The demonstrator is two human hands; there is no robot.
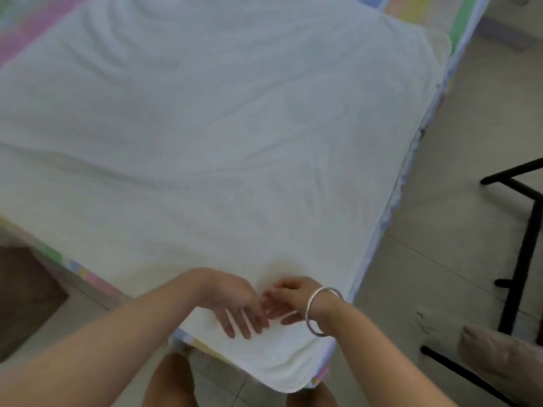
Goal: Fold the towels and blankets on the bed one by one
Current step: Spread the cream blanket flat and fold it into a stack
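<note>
Floor [440,201]: pale tiles, thin grout lines, scuff marks [423,321] lower right. Black frame [526,245] with thin legs stands on it, right of bed [461,22]. Bed edge shows pastel stripes. Brown shape [26,289] low left, blurred. Light soft, dim.

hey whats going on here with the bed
A person stands at the near corner of a bed with pastel striped bedding. A large white blanket lies spread over it, wrinkled and not yet folded. The left hand is open over the blanket's near corner, fingers straight. The right hand, with a silver bangle on its wrist, meets it there. Whether it pinches the cloth cannot be told.
</note>
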